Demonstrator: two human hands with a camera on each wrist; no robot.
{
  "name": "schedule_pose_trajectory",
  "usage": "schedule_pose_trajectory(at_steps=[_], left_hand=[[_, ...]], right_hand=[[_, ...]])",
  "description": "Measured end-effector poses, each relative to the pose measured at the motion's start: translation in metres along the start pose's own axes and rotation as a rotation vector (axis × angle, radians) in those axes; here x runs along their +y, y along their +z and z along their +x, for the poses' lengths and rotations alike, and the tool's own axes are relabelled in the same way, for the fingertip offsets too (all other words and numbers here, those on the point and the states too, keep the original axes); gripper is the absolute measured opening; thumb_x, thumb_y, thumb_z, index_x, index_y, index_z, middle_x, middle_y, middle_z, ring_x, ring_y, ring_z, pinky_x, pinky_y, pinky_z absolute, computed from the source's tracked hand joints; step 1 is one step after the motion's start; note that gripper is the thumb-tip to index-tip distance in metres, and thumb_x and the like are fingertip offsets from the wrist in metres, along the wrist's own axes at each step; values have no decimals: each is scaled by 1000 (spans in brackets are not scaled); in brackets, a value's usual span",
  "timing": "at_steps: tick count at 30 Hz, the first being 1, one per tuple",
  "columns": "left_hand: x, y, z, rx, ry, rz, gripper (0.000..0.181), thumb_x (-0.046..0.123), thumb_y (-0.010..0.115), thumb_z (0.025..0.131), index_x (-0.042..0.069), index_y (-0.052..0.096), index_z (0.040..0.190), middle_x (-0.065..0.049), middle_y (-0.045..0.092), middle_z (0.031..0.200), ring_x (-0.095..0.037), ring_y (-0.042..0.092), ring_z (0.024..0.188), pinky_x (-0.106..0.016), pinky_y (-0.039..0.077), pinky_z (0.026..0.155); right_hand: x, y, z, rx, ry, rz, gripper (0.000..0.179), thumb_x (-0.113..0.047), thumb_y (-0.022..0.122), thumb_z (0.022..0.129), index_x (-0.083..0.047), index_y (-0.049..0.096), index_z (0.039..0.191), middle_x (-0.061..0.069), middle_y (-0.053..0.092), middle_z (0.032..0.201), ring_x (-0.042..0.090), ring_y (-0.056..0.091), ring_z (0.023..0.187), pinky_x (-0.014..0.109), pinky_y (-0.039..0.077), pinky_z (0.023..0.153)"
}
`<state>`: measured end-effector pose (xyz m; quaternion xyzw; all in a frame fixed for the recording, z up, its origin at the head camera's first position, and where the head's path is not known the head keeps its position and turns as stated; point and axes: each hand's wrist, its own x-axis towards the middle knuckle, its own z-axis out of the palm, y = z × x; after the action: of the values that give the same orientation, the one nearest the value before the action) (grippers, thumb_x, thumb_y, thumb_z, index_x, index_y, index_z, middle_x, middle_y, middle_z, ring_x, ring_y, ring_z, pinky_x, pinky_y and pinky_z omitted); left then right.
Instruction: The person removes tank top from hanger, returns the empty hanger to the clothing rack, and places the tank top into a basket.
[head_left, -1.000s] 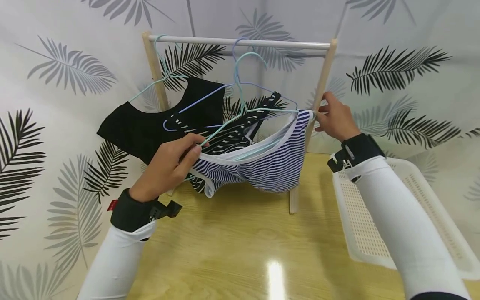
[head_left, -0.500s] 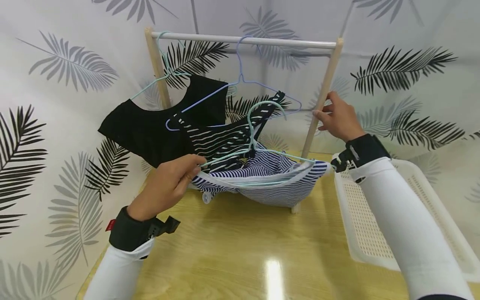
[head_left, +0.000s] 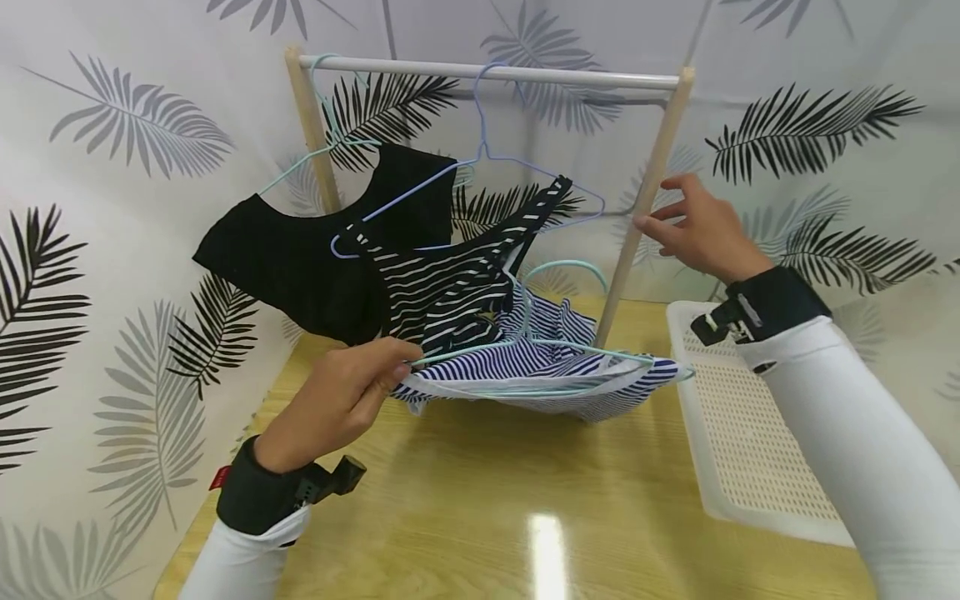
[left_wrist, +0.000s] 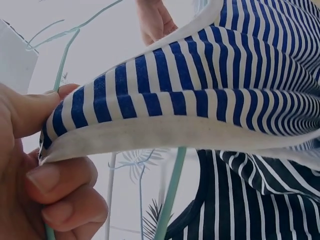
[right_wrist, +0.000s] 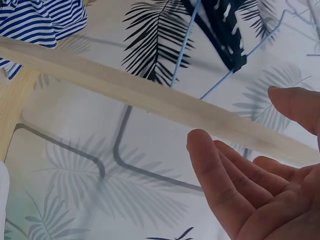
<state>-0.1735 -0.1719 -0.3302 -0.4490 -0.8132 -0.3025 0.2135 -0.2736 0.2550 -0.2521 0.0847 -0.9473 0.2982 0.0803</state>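
My left hand [head_left: 337, 404] pinches the left end of a mint-green hanger [head_left: 570, 265] together with the edge of a blue-and-white striped garment [head_left: 540, 358] that has white trim. The garment sags low in front of the rack, its hook tilted back. In the left wrist view the striped cloth [left_wrist: 165, 85] lies between thumb and fingers. Beside the rack's right wooden post [head_left: 652, 179] is my right hand [head_left: 705, 229], fingers parted and holding nothing. Whether its thumb touches the post [right_wrist: 150, 95] I cannot tell.
On the rack's rod [head_left: 570, 75] hang a black top [head_left: 300, 258] on a mint hanger and a black-and-white striped garment [head_left: 450, 283] on a blue hanger [head_left: 483, 150]. A white plastic basket [head_left: 750, 442] stands at the right on the wooden table [head_left: 420, 517].
The mint hanger with the blue-striped garment has come down and toward me, its hook tipping back below the rod. My right hand has parted from the garment's right end and moved slightly right.
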Motion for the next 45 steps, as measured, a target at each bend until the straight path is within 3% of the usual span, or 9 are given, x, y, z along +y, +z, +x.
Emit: schedule_pose_trajectory(at_steps=[3,10,14,17,22,30,34,39,45], left_hand=[[4,-1,-1,-14,6,-30,22,-6,57,91,8,63,106,7,56,80,-4,46,65,-20,42,59],[16,-9,-6,-77,-1,-101,19,-2,53,95,11,63,106,9,55,81,-2,46,67,-17,41,61],[22,-14,-9,-95,9,-130,20,-2,53,95,11,63,106,9,52,78,-2,45,65,-15,39,60],[25,-16,-8,-103,20,-152,20,-3,52,94,10,63,106,9,50,76,-2,44,65,-15,38,60],[28,-17,-6,-119,38,-170,19,-4,52,94,8,62,105,8,50,75,-3,45,65,-15,39,61],[29,-19,-1,-108,2,-154,17,-6,53,93,8,60,101,4,52,78,-3,47,67,-16,38,61],[26,-20,-2,-87,-8,-154,18,-6,54,93,9,59,101,5,52,79,-4,47,68,-17,38,62],[21,-17,-2,-23,25,-166,14,0,52,96,11,59,99,6,47,78,-3,45,68,-17,35,59],[21,-13,-1,-11,52,-197,14,10,46,102,10,59,99,6,42,76,-3,42,68,-18,34,59]], right_hand=[[-4,-3,-14,1,-16,4,71,-45,53,96,-4,26,147,26,56,129,37,67,94,47,53,76],[-19,-7,-54,84,-183,-18,48,-35,55,98,-6,47,136,19,67,112,32,68,90,15,47,63],[-31,-7,-76,93,-330,-97,29,-25,59,97,-9,60,122,6,72,95,19,68,79,15,46,62],[-37,-7,-94,86,-428,-151,20,-19,63,95,-13,66,114,-5,71,92,8,64,78,13,46,66],[-41,-10,-126,50,-552,-142,24,-7,69,88,-22,69,107,-15,69,96,-1,63,82,9,46,75],[-39,-15,-165,47,-581,-118,40,-5,82,72,-28,69,102,-21,66,97,-3,63,80,11,48,72],[-29,-8,-169,49,-591,-105,45,-5,86,66,-26,69,102,-19,66,97,-2,63,80,12,49,71],[-16,3,-172,110,-620,-89,45,1,85,63,-24,72,98,-18,68,92,-5,62,77,10,47,70],[-16,5,-188,150,-580,-105,44,1,85,62,-25,72,95,-22,65,85,-9,58,74,8,44,72]])
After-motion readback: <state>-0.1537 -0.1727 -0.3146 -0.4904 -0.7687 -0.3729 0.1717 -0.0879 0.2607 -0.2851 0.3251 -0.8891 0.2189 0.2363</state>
